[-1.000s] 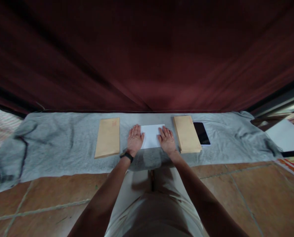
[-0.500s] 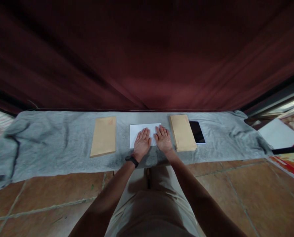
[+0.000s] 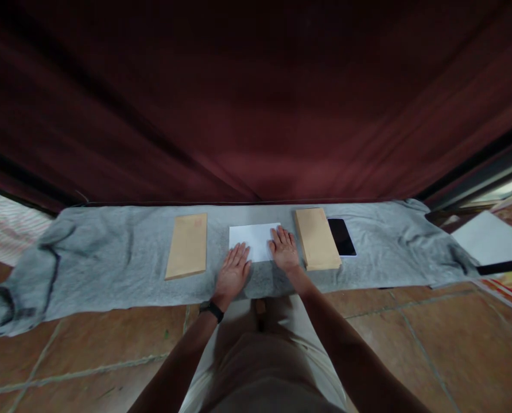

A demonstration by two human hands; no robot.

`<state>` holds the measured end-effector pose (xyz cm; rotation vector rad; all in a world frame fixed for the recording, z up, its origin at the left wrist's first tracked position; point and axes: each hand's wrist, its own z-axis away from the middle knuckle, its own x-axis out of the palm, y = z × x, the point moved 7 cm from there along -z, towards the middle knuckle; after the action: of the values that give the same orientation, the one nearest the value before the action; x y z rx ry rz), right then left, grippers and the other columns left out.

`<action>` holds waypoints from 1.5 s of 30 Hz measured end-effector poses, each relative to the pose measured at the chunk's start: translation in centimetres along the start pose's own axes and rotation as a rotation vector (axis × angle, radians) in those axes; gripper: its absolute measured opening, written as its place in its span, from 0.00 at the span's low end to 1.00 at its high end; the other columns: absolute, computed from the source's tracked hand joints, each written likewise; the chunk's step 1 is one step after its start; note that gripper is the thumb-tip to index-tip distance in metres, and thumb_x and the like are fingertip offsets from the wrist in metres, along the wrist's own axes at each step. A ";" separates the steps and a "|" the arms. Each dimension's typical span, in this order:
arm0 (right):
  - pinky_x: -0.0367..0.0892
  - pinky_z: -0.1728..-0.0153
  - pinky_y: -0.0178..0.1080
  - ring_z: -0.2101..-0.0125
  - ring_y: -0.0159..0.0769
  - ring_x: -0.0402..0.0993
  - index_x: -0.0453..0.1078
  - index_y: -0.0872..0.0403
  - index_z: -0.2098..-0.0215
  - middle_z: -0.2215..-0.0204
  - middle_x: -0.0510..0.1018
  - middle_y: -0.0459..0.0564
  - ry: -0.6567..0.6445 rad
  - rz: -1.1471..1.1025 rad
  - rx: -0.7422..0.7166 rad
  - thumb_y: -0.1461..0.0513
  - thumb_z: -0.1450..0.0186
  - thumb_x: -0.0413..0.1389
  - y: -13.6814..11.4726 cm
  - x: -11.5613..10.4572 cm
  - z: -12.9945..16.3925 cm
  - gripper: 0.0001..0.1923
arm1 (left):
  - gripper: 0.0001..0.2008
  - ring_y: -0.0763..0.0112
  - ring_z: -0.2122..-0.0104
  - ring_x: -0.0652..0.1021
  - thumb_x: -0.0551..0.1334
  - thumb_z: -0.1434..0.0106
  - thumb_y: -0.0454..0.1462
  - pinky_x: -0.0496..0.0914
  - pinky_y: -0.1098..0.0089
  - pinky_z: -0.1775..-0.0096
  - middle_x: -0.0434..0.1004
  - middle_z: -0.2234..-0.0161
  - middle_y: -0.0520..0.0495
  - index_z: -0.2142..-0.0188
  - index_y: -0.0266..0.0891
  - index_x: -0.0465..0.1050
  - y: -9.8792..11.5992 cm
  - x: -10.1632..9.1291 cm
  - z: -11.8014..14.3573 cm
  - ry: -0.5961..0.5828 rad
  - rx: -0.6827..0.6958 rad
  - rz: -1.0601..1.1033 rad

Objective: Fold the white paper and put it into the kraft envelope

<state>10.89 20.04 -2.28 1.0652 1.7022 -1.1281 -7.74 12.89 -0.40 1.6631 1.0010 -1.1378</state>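
A white sheet of paper (image 3: 258, 235) lies flat on the grey cloth between my two hands. My left hand (image 3: 233, 272) rests open at the paper's lower left corner, fingers extended over its edge. Flat on the paper's right end is my right hand (image 3: 284, 248), its fingers spread. To the left lies a brown envelope stack (image 3: 187, 246), thin and slightly slanted. A thicker stack of brown envelopes (image 3: 318, 238) sits just right of my right hand. Neither hand grips anything.
Partly tucked beside the right stack is a dark-screened phone or tablet (image 3: 342, 237). Grey cloth (image 3: 389, 246) covers the narrow bench. A dark red curtain (image 3: 256, 143) hangs behind it. White card (image 3: 492, 238) and a black bar (image 3: 503, 266) are at far right.
My left hand has slid left and toward me, from the paper's middle to its lower left corner. My right hand stays on the right end. The view has shifted slightly.
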 end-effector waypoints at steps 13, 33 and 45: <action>0.50 0.32 0.56 0.33 0.46 0.61 0.60 0.57 0.30 0.32 0.63 0.62 0.007 0.020 -0.002 0.59 0.23 0.43 -0.4 -0.2 -0.7 0.26 | 0.24 0.59 0.29 0.58 0.51 0.25 0.42 0.55 0.51 0.31 0.59 0.29 0.50 0.32 0.51 0.63 1.7 -0.2 0.7 -0.068 0.152 -0.032; 0.54 0.31 0.48 0.34 0.40 0.63 0.67 0.50 0.34 0.32 0.66 0.52 -0.093 -0.099 -0.209 0.59 0.24 0.48 -6.1 1.2 -1.4 0.22 | 0.23 0.56 0.30 0.60 0.50 0.26 0.41 0.57 0.48 0.32 0.62 0.31 0.46 0.35 0.47 0.67 1.6 0.1 0.5 -0.127 0.176 -0.062; 0.48 0.31 0.56 0.32 0.47 0.59 0.63 0.50 0.32 0.30 0.61 0.52 -0.076 -0.077 -0.034 0.56 0.24 0.47 -3.9 1.1 -1.7 0.24 | 0.26 0.62 0.31 0.62 0.42 0.24 0.39 0.61 0.55 0.33 0.62 0.31 0.39 0.31 0.36 0.60 0.4 0.3 -2.5 -0.063 0.121 -0.013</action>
<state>6.63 20.99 -1.84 0.9314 1.7088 -1.1692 -6.61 15.18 -0.05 1.7061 0.9202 -1.2734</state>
